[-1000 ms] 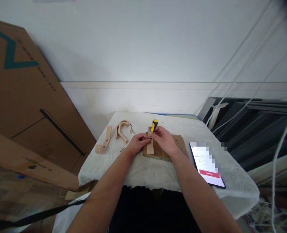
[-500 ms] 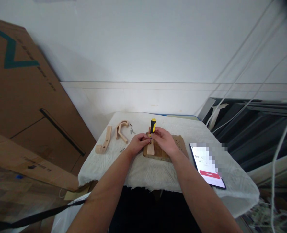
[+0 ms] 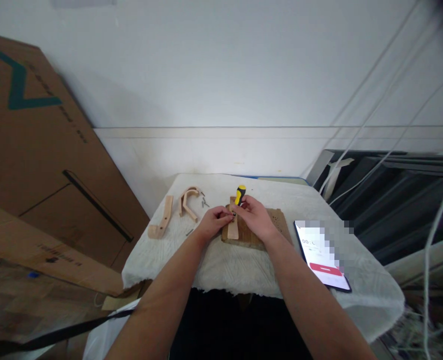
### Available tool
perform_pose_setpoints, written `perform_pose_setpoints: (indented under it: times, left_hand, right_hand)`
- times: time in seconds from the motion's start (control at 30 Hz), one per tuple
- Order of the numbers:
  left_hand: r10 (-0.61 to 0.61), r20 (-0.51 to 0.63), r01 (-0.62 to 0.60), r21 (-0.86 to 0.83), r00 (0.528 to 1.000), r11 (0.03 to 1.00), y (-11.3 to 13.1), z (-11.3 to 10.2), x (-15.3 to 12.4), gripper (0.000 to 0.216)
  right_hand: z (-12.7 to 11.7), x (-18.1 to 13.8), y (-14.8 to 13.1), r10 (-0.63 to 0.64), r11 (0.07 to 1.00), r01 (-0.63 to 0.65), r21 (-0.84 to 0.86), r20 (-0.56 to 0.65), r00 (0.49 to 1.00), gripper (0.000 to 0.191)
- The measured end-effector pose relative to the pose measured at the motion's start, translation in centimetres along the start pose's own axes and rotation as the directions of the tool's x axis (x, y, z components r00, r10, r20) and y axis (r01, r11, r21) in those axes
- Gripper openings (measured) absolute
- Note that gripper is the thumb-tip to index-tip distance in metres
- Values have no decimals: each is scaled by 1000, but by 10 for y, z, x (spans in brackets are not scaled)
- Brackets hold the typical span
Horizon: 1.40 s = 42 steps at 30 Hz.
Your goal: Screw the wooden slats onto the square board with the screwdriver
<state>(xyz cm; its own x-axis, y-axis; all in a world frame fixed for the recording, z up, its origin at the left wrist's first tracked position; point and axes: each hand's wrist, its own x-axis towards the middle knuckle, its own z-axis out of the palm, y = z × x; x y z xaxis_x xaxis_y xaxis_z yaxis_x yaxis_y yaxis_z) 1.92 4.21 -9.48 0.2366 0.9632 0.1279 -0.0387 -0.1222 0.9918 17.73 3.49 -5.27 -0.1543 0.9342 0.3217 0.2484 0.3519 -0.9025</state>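
Note:
My right hand is closed round a screwdriver with a yellow and black handle, held nearly upright with its tip down on a light wooden hook piece. That piece lies on a darker wooden board on the white cloth. My left hand pinches at the screwdriver's tip beside the piece; what its fingers hold is too small to make out.
Two more curved wooden hook pieces and several loose screws lie at the table's left. A phone with a lit screen rests at the right. Large cardboard boxes lean at left; cords hang at right.
The screwdriver handle tipped a little left, then back right, between my right fingers. Both hands stayed in place over the wooden piece.

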Motion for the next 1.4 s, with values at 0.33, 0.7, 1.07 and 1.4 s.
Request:
perform_pose_setpoints:
  times: [0.33, 0.7, 1.07, 1.4]
  left_hand:
    - [7, 5, -7, 9, 1000, 1000, -1, 0, 1, 34]
    - [11, 12, -11, 0, 1000, 1000, -3, -1, 1, 33]
    - [2, 5, -2, 0, 1000, 1000, -1, 0, 2, 34]
    - [10, 5, -10, 12, 1000, 1000, 0, 0, 1, 33]
  right_hand:
    - [0, 0, -1, 18, 994, -23, 109, 49, 999, 19]
    - [0, 1, 2, 30, 996, -33, 85, 32, 999, 18]
    - [1, 2, 8, 13, 999, -13, 53, 9, 1000, 26]
    - [-1, 2, 3, -4, 1000, 4, -15, -1, 1000, 24]
